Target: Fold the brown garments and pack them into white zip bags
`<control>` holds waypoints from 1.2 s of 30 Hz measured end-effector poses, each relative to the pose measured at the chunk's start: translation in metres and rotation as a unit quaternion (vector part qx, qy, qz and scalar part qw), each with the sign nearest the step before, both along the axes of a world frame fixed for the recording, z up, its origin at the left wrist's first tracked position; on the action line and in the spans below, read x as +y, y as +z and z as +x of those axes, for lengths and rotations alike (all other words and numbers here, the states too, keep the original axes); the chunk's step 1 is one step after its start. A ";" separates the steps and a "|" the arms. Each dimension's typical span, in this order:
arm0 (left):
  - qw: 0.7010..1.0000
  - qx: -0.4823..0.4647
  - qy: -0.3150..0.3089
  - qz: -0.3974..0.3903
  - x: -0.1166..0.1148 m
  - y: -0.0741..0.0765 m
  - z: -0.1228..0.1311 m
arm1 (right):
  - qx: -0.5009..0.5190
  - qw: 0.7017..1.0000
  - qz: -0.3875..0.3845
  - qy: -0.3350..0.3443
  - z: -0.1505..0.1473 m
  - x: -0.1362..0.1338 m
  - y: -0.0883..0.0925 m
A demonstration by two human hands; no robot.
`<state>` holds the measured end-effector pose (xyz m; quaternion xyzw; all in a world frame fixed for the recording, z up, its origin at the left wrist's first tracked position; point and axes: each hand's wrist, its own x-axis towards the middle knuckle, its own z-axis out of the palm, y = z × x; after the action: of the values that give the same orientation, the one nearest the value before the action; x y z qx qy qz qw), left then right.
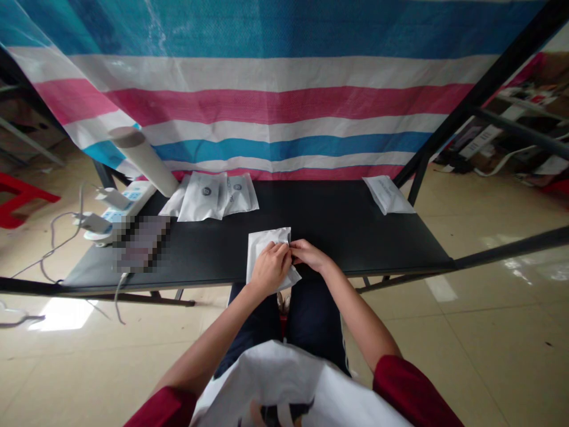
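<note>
A white plastic packet (256, 246) lies at the front edge of the black table, its lower part sticking out over my lap. Across its middle rests my left hand (272, 265), fingers curled and closed on the packet's right side. My right hand (309, 255) comes in from the right, with thumb and fingers pinched at the packet's right edge, touching the left fingertips. What exactly the fingertips grip is partly hidden by the left hand.
Several similar white packets (202, 196) lie at the back left, and another packet (387, 196) at the back right. A pale cylindrical bottle (144, 161), a power strip (128, 207) with plugs and a blurred phone (143, 243) with a cable occupy the left. A striped sheet (275, 107) hangs behind the table (338, 219).
</note>
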<state>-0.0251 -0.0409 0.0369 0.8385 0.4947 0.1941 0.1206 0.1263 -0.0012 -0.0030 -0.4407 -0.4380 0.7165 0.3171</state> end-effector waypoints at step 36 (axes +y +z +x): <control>0.986 -0.072 -0.142 0.056 -0.034 -0.032 -0.022 | -0.055 0.996 0.053 0.037 0.023 -0.057 -0.005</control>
<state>-0.0467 -0.0748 0.0045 0.8895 0.3486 0.2625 0.1355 0.1491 -0.0584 -0.0080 -0.4453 -0.5080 0.6781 0.2893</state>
